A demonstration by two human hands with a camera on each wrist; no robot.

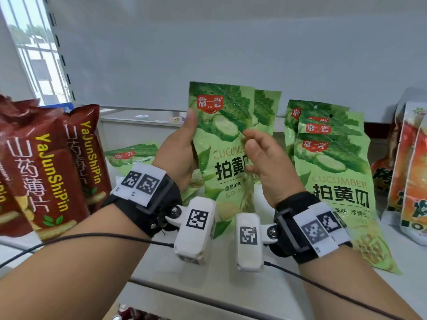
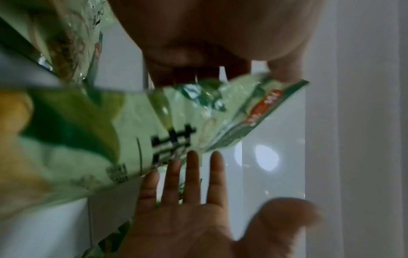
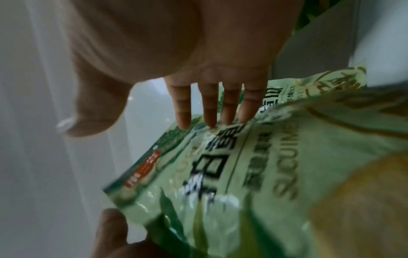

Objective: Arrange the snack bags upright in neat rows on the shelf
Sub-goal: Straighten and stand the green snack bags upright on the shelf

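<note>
Two hands meet at one green cucumber bag (image 1: 220, 139) held upright above the white shelf (image 1: 208, 287), roughly at its middle. The left hand (image 1: 179, 148) grips the bag's left edge, thumb laid on the front near the red logo and fingers hidden behind it. The right hand (image 1: 269, 162) is at the bag's right edge with its fingers straight and slightly spread; in the left wrist view they (image 2: 193, 176) reach up behind the bag's edge, and in the right wrist view their tips (image 3: 209, 111) touch the pack while the thumb stands away from it. So the left hand is clamped on the bag, and the right is loose, only touching.

A second green bag (image 1: 266, 107) shows just behind the held one. To the right, a row of green bags (image 1: 332, 158) leans back in overlapping layers, logos stepped one above another. Further right stand orange bags (image 1: 413, 172), partly cut off by the frame edge. On the left are dark red bags (image 1: 48, 172), tilted toward the camera. Between them and the left hand one green bag lies flat (image 1: 131, 155) on the shelf.

Both wrists wear black straps with white camera units and printed markers; thin black cables trail off them.
</note>
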